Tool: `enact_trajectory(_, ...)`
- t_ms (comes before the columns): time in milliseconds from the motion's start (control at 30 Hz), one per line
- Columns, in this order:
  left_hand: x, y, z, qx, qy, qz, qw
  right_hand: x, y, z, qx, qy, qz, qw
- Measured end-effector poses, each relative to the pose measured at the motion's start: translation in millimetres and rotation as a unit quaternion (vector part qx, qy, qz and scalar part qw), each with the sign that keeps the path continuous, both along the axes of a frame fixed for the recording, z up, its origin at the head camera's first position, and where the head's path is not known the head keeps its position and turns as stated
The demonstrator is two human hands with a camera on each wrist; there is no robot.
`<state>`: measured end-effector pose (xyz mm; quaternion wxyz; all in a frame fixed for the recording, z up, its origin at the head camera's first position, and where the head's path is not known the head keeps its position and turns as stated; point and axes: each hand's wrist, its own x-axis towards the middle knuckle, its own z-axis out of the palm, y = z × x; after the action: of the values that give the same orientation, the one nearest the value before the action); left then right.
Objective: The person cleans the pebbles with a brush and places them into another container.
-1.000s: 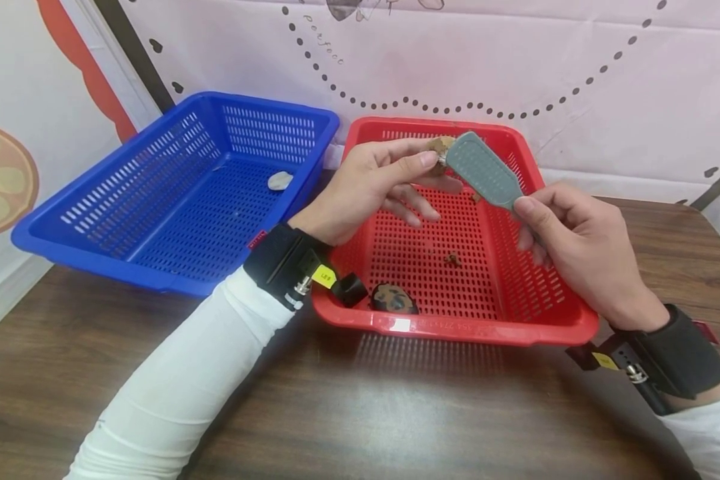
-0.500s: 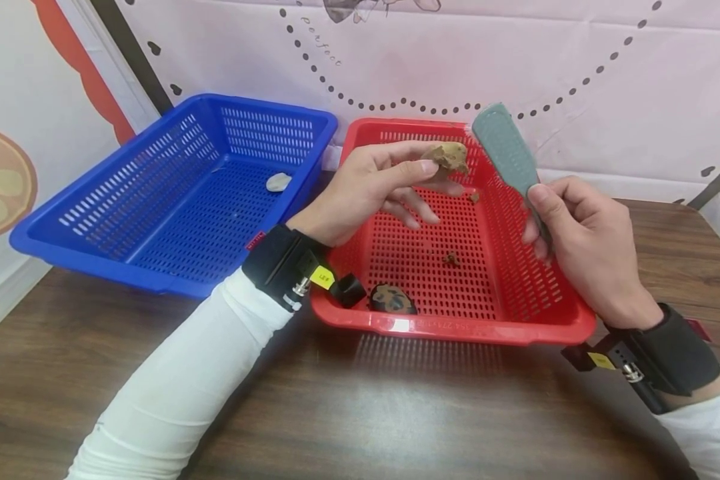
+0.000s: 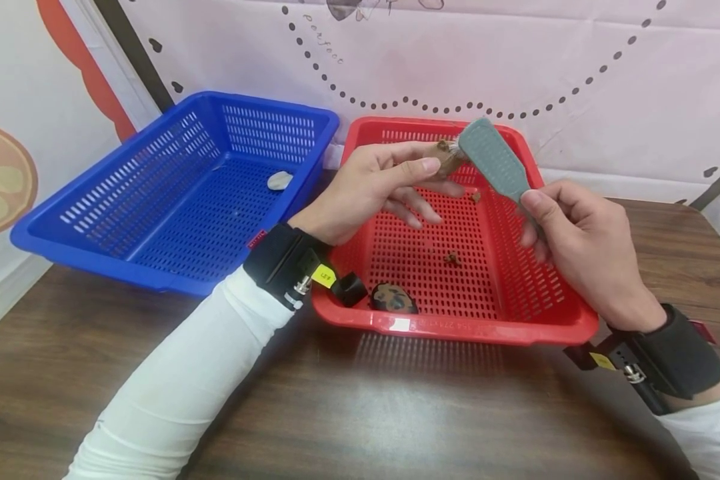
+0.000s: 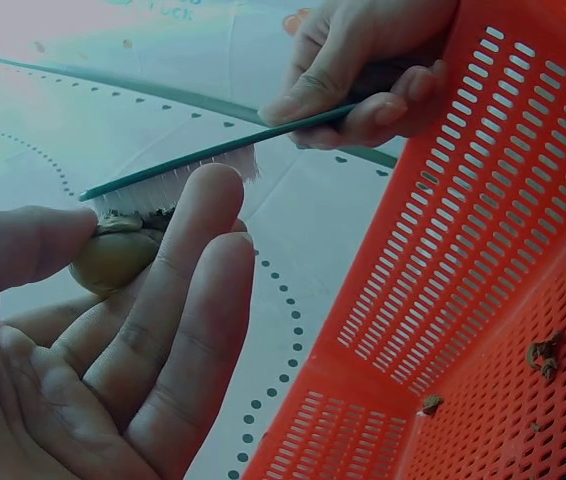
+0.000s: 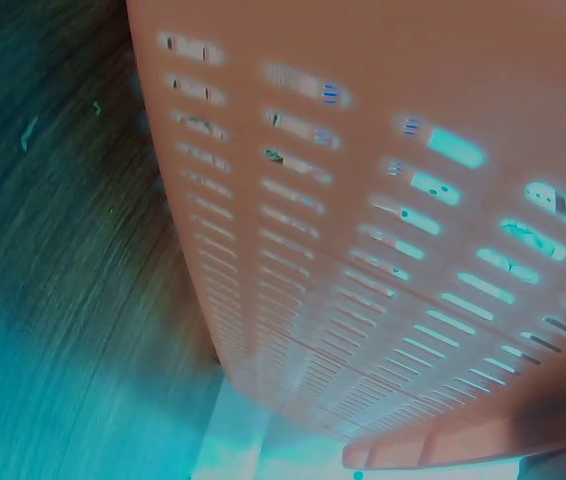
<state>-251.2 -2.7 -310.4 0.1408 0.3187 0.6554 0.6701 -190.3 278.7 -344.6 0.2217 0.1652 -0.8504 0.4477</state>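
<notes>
Above the far half of a red plastic basket with slotted walls point(image 3: 456, 330), the left hand point(image 3: 372, 187) grasps a small, rounded, olive-brown lump crusted with darker brown matter point(image 3: 441, 167). Thumb and forefinger pinch it from either side, while the remaining fingers spread loosely below. To its right, the right hand point(image 3: 588, 240) holds a flat grey-green plastic brush point(image 3: 497, 161) by the handle, thumb lying along the top and fingers curled beneath. The brush slants up toward the far left, and in the left wrist view its white bristles point(image 4: 168, 188) touch the crusted upper face of the lump.

Inside the red basket, a dark oval piece with brown patches point(image 3: 394, 299) lies against the near left corner. A ragged brown clump point(image 3: 453, 259) sits toward the middle of the floor, and a smaller brown crumb point(image 3: 476, 197) lies farther back.

Just left of that basket stands a blue plastic basket with slotted walls point(image 3: 102, 267); a flat, whitish, rounded piece point(image 3: 280, 181) lies at its right side. Both baskets rest on a dark brown wood-grain tabletop point(image 3: 360, 427), before a pale pink cloth backdrop with black dots point(image 3: 432, 53). White sleeves point(image 3: 174, 387) and black wrist straps point(image 3: 282, 257) cover the person's forearms and wrists.
</notes>
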Motion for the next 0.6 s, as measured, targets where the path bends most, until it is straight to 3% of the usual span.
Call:
enact_trajectory(233, 0.0, -0.1, -0.1, 0.007, 0.0, -0.006, 1.0, -0.2, -1.0, -0.3, -0.048, 0.002, -0.005, 0.9988)
enact_trajectory(400, -0.7, 0.4, -0.3, 0.008, -0.003, 0.002, 1.0, 0.2, 1.4, -0.8, -0.112, 0.017, 0.049, 0.9923)
enact_trajectory(500, 0.0, 0.2, -0.2, 0.001, -0.003, 0.009, 1.0, 0.9, 2.4, -0.6, -0.066, 0.018, 0.065, 0.9956)
enact_trajectory(600, 0.7, -0.5, -0.4, -0.007, 0.0, 0.012, 0.9999, 1.1, 1.5, 0.3, -0.003, 0.016, 0.051, 0.9986)
